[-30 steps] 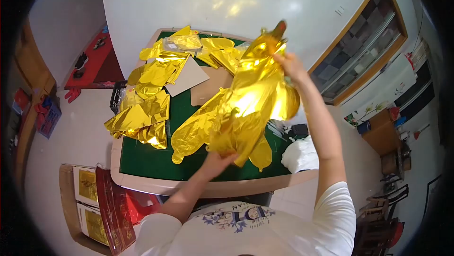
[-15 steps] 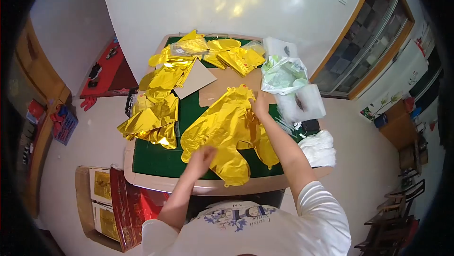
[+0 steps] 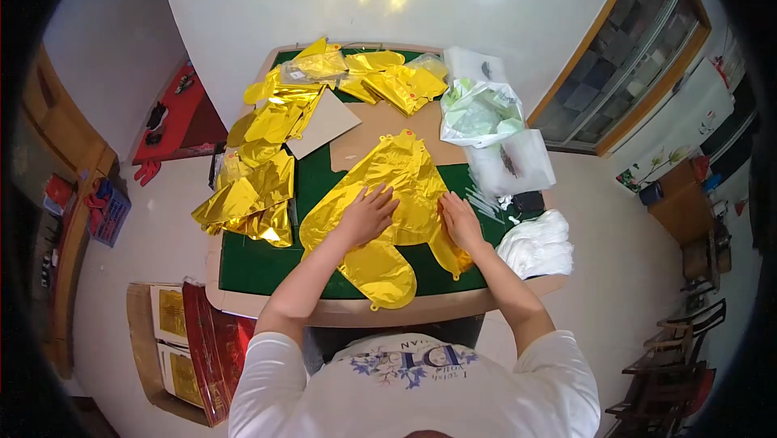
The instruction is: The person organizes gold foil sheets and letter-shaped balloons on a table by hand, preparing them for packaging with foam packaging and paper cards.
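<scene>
A flat gold foil balloon point(image 3: 415, 213) lies spread over the front middle of the green-topped table point(image 3: 255, 264), its rounded lobes pointing toward me. My left hand point(image 3: 370, 213) rests palm down on the middle of the foil with its fingers spread. Along the balloon's right edge, my right hand point(image 3: 461, 222) lies on the foil, fingers stretched out and holding nothing. More folded gold foil balloons point(image 3: 267, 126) are heaped along the table's left side, and others point(image 3: 405, 86) lie at the back.
A piece of cardboard point(image 3: 325, 122) lies beyond the balloon. On the right are a white plastic bag point(image 3: 483, 114), clear packaging point(image 3: 511, 164), thin clear sticks point(image 3: 484, 205), a small black item point(image 3: 530, 201) and a white bundle point(image 3: 537, 245). An opened carton point(image 3: 146, 325) stands on the floor at left.
My left hand has moved up and right onto the balloon's middle. My right hand has come down its right edge from near the top. The view has shifted slightly.
</scene>
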The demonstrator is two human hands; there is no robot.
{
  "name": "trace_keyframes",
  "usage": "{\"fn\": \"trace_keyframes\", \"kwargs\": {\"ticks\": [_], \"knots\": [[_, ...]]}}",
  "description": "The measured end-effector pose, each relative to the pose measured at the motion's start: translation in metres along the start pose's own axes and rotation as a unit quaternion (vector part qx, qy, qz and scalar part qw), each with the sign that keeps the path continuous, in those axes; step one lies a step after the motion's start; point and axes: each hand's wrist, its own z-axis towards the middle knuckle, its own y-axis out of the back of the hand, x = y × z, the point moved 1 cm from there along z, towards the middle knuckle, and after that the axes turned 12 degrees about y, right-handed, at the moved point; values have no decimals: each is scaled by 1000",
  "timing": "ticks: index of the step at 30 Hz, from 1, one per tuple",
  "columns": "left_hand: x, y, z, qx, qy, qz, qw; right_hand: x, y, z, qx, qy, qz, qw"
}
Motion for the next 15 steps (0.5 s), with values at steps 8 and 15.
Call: {"fn": "trace_keyframes", "kwargs": {"ticks": [8,15], "knots": [[-18,-28,19,-8,122,-51,991,-15,-16,14,-9,2,-19,1000],[1,-2,1,-50,225,-117,966,-2,11,5,-1,13,-25,1000]]}}
